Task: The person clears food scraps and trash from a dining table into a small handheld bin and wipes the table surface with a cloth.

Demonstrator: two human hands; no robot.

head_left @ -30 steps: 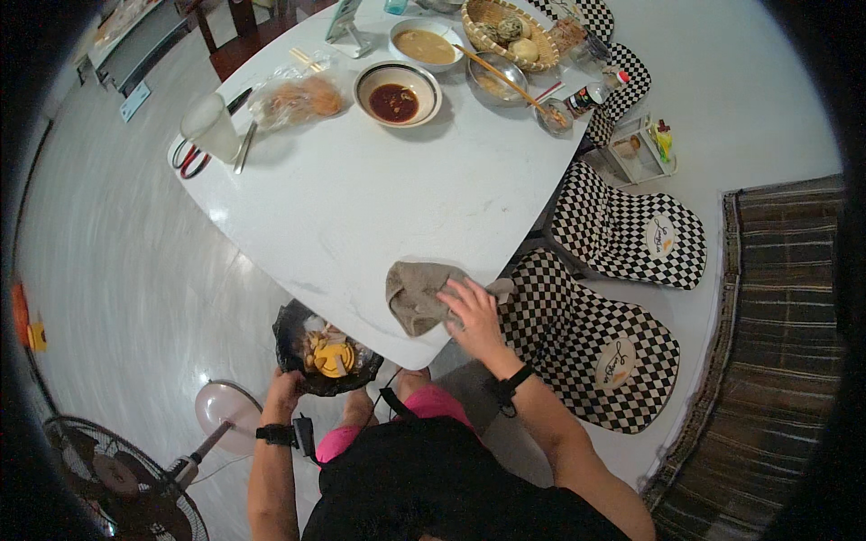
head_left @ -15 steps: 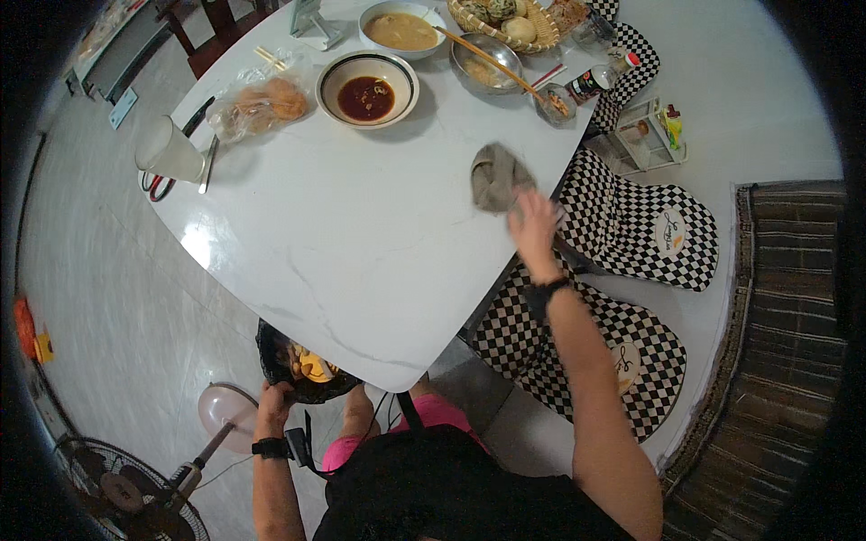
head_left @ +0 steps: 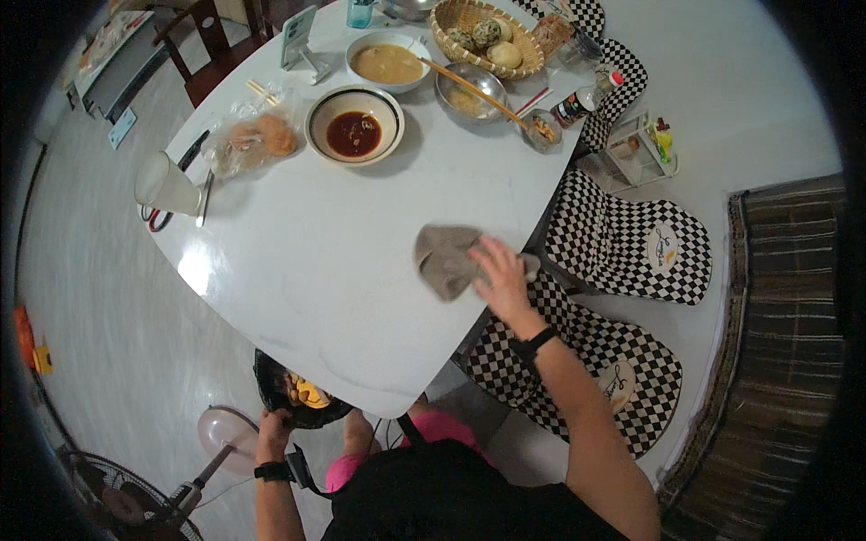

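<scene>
My right hand (head_left: 502,278) presses a crumpled grey-brown cloth (head_left: 446,260) onto the white tabletop (head_left: 352,270) near its right edge. The fingers lie over one end of the cloth, which spreads out to the left of them. Below the table's left front edge, my left hand (head_left: 275,424) grips the rim of a black bin (head_left: 272,389). Yellow and brown scraps (head_left: 308,393) show inside it, and the tabletop hides part of its rim.
Across the table's far side are a bowl of dark sauce (head_left: 354,133), a soup bowl (head_left: 386,63), a metal bowl (head_left: 471,93) and a wicker basket (head_left: 442,22). A frosted cup (head_left: 166,183) stands left. Checkered chairs (head_left: 622,234) line the right; a fan (head_left: 126,496) is lower left.
My right hand has drawn the cloth toward me and a little left along the tabletop. The left hand keeps its hold on the bin. The view has shifted slightly.
</scene>
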